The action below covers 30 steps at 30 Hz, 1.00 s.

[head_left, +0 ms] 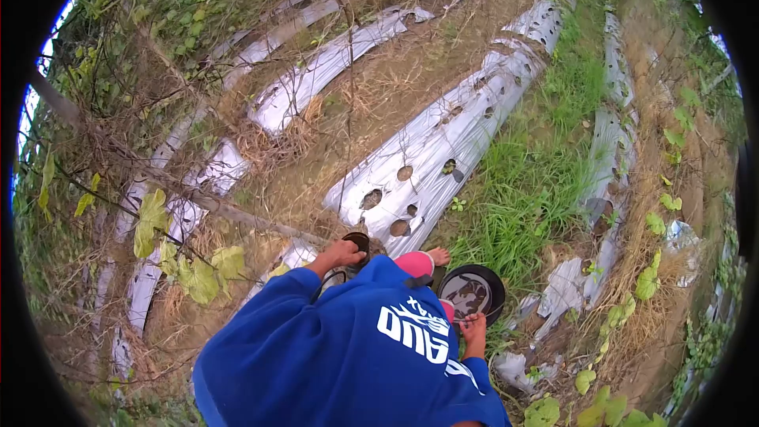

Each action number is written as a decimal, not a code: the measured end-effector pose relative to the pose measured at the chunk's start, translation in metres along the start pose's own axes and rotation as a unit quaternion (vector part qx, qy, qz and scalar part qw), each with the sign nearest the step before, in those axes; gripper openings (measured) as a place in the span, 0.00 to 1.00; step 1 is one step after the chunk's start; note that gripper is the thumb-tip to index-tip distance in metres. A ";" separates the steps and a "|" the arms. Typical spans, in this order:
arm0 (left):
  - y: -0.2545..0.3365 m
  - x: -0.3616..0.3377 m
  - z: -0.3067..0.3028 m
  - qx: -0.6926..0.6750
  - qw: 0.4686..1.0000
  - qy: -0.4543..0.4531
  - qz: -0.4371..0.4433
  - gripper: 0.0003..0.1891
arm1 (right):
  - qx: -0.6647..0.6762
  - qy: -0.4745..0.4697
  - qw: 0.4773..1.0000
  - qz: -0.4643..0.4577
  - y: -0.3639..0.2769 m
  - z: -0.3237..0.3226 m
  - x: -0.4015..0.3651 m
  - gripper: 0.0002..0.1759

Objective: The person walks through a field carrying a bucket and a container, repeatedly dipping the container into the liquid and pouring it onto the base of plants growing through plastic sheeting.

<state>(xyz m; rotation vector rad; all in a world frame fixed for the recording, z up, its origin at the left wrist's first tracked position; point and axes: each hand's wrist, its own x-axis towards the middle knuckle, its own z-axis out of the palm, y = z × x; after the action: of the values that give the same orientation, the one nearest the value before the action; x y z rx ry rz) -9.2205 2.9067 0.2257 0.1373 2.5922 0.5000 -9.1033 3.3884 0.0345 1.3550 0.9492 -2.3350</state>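
Observation:
My left hand (pixel 341 255) is closed around the edge of a small dark round object (pixel 357 243), perhaps a cup or a lid, just left of my blue shirt (pixel 332 348). On the other side of my body, my right hand (pixel 473 327) has its fingers pressed together beside a black round bucket (pixel 496 289). Whether those fingers grip the bucket or some small thing, I cannot make out. Inside the bucket lie dark pieces on a greyish bottom. My bare foot (pixel 439 256) shows just above the bucket.
A raised bed under silver plastic film (pixel 443 134) with planting holes runs ahead of me. Green grass (pixel 514 182) grows along its right side. More film-covered strips (pixel 316 75) lie to the left among dry stems. Thin branches with yellowish leaves (pixel 150 221) hang near my left side.

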 end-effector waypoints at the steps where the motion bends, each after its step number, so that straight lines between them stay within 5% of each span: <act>1: -0.001 -0.001 0.001 -0.002 1.000 0.002 -0.001 0.29 | -0.003 -0.001 1.000 -0.001 0.000 -0.001 0.002 0.09; 14: -0.004 -0.017 0.009 -0.031 0.999 -0.023 -0.034 0.29 | -0.014 -0.002 0.999 0.040 0.000 -0.006 0.017 0.16; 30: -0.011 -0.018 0.001 -0.023 0.999 -0.001 0.025 0.30 | 0.010 0.013 1.000 0.000 0.000 0.007 -0.007 0.09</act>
<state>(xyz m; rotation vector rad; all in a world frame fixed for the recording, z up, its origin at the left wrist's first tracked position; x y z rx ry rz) -9.2038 2.8934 0.2289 0.1878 2.5784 0.5772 -9.1039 3.3827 0.0429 1.3974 0.9364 -2.3379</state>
